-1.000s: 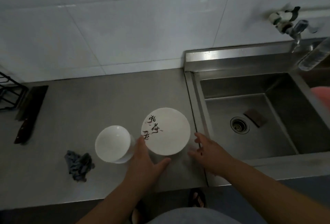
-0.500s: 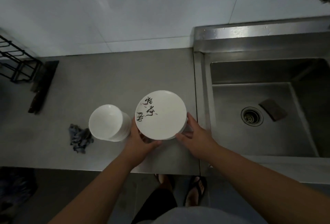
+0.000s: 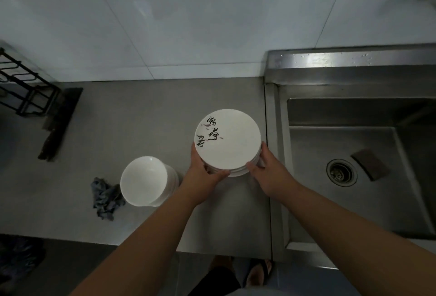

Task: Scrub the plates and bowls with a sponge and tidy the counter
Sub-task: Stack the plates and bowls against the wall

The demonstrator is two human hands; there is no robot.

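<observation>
A stack of white plates [image 3: 232, 141], the top one marked with black brush characters, sits over the grey counter [image 3: 146, 116] just left of the sink. My left hand [image 3: 203, 170] grips the stack's near-left rim, thumb on top. My right hand [image 3: 266, 168] grips its near-right rim. A stack of white bowls [image 3: 145, 181] stands to the left of the plates. A dark brown sponge [image 3: 370, 164] lies in the steel sink [image 3: 306, 177] beside the drain [image 3: 341, 172].
A crumpled blue-grey rag [image 3: 106, 197] lies left of the bowls. A cleaver [image 3: 59, 122] rests at the far left by a black wire rack [image 3: 23, 88]. White wall tiles rise behind. The counter's front edge runs close below my forearms.
Both hands closed in from beside the plates onto the stack's rim and now hold it. The camera tilted down and shifted, so the tap left the view.
</observation>
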